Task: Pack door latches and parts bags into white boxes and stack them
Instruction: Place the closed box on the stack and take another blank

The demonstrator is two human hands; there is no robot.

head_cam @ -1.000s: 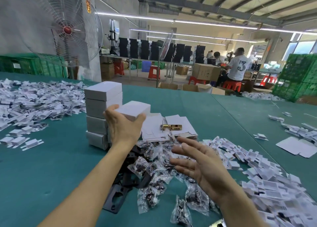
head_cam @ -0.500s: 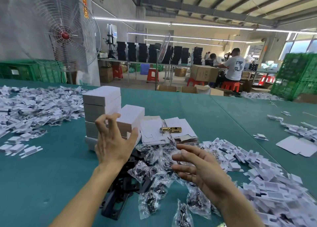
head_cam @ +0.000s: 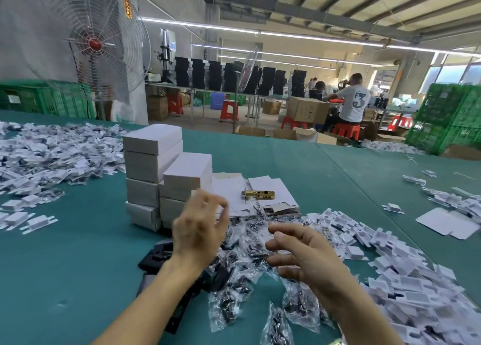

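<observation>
now both hands hold nothing: the left hand (head_cam: 200,231) hangs loose near the shorter stack of white boxes (head_cam: 188,174), the right hand (head_cam: 308,262) is spread over the parts bags (head_cam: 244,243). a new box begins, i think; next, pick the brass door latch (head_cam: 259,194) on the flat blanks (head_cam: 269,182).

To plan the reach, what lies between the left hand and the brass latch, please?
In the head view, flat white box blanks lie there.

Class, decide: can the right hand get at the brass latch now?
Probably yes: the right hand is open over the parts bags, and the brass latch lies uncovered beyond them, nothing standing between.
</observation>
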